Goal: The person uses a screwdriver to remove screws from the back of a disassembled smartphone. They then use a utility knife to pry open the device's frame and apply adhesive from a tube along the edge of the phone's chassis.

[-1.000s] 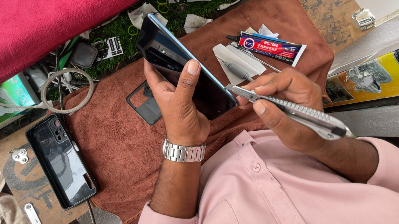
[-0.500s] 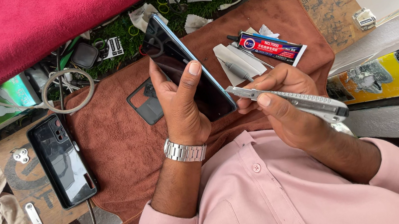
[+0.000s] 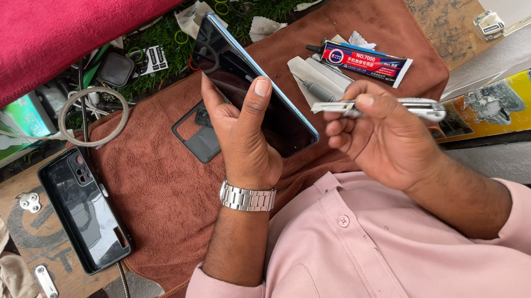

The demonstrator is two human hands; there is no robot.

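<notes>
Head view: a dark smartphone (image 3: 251,89) is held tilted above the brown towel (image 3: 156,190) by the left hand (image 3: 246,141), its fingers wrapped behind the body and the thumb pressed flat on the glass. A slim metal utility knife (image 3: 382,106) is pinched in the right hand (image 3: 387,138) between thumb and curled fingers, its tip close to the phone's right edge, though contact cannot be made out. From here, a slip seems the chief risk: if the blade is driven along the edge with too much force, the glass could be scratched or cracked, or the left thumb nicked. The phone, gripped only by one hand in the air, could also be dropped. A red adhesive tube (image 3: 367,62) lies on the towel, a second phone (image 3: 83,210) on a wooden board (image 3: 22,235).
</notes>
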